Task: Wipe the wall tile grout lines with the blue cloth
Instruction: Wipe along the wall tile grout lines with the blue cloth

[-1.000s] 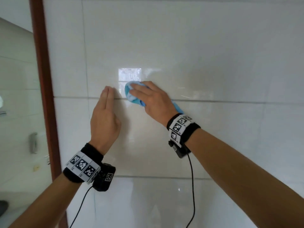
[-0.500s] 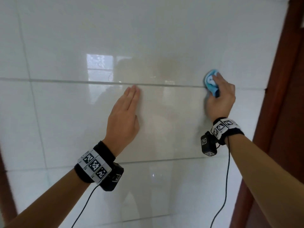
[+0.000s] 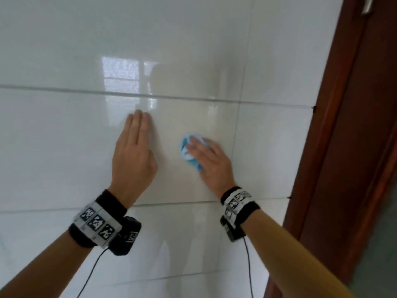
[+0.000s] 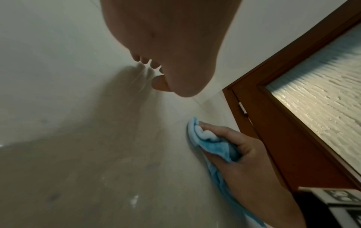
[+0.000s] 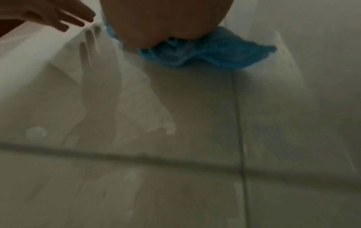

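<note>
Head view shows the right hand (image 3: pixel 211 163) pressing the blue cloth (image 3: pixel 189 152) flat against the wall tile (image 3: pixel 64 136), fingers curled over the bunched fabric and grasping it, with a loose tail hanging under the palm. The cloth sits on the tile face, between the upper horizontal grout line (image 3: pixel 64 89) and the lower one, just left of the vertical grout line (image 3: pixel 237 134); it is on none of them, so I judge this a transit between lines. The left hand (image 3: pixel 133 155) lies flat on the tile beside it, fingers straight and released, holding nothing, probably as a brace for balance. The brown door frame (image 3: pixel 335 125) bounds the wall on the right. No containers are in view
</note>
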Demonstrator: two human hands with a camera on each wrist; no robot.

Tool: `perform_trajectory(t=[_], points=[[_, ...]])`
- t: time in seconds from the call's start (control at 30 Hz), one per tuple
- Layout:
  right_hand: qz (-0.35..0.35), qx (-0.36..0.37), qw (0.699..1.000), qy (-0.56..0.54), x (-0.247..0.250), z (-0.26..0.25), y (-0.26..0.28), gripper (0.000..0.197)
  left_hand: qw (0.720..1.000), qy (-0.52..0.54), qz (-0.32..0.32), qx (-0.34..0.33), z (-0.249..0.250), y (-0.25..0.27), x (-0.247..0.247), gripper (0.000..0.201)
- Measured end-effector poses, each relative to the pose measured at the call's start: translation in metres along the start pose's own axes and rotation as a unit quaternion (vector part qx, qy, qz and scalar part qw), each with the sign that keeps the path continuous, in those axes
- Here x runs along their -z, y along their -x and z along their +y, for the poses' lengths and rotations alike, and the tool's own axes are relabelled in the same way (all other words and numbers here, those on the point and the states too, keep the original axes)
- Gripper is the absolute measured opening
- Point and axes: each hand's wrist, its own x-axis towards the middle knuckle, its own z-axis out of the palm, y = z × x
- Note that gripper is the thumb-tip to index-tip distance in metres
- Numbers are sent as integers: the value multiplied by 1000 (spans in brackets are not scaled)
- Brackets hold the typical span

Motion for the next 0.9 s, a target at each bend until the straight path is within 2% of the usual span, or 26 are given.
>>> perform_trajectory(t=[0.07, 0.17, 0.2, 0.23, 0.33, 0.4, 0.47, 0.53, 0.6, 0.63, 0.67, 0.7, 0.73, 0.77, 0.8, 0.83, 0.9], points=[[-39, 56, 998, 1, -2, -4, 20, 38, 1000, -17, -6, 13, 0, 14, -1, 81], [-60, 110, 992, 24, 10, 8, 12, 36, 998, -51, -27, 19, -2, 32, 2, 82], [-42, 93, 994, 26, 17, 14, 4, 38, 997, -65, -32, 20, -4, 36, 3, 83], [-9, 44, 999, 21, 24, 22, -5, 41, 996, -77, -32, 25, -8, 41, 4, 82], [88, -151, 984, 16, 45, 46, -30, 59, 994, -85, -32, 55, -21, 53, 3, 81], [107, -180, 978, 12, 40, 46, -28, 60, 993, -83, -41, 75, -28, 63, 0, 77], [107, -157, 982, 6, 23, 33, -10, 58, 992, -85, -48, 84, -32, 72, -2, 74], [66, -108, 992, -19, 7, 13, 26, 55, 991, -88, -51, 87, -31, 80, -4, 74], [-23, -46, 998, -23, -11, -9, 78, 40, 991, -83, -56, 91, -28, 88, -6, 78], [-89, -31, 995, -37, -19, -21, 106, 38, 991, -79, -60, 90, -26, 92, -6, 80], [-148, -20, 987, -55, -26, -33, 133, 45, 991, -74, -64, 90, -23, 96, -8, 82], [-190, 7, 980, -64, -30, -43, 155, 46, 991, -68, -67, 91, -21, 98, -8, 83], [-209, 35, 976, -55, -31, -51, 168, 37, 991, -61, -68, 94, -19, 101, -9, 83], [-202, 66, 976, -41, -33, -54, 177, 34, 991, -57, -67, 98, -18, 104, -9, 83], [-175, 62, 981, -61, -30, -56, 173, 42, 991, -54, -64, 103, -19, 107, -9, 84], [-141, 40, 986, -77, -27, -55, 161, 49, 991, -53, -59, 109, -22, 110, -8, 84], [-39, -42, 993, -99, -14, -56, 115, 50, 990, -56, -57, 117, -28, 117, -6, 83]])
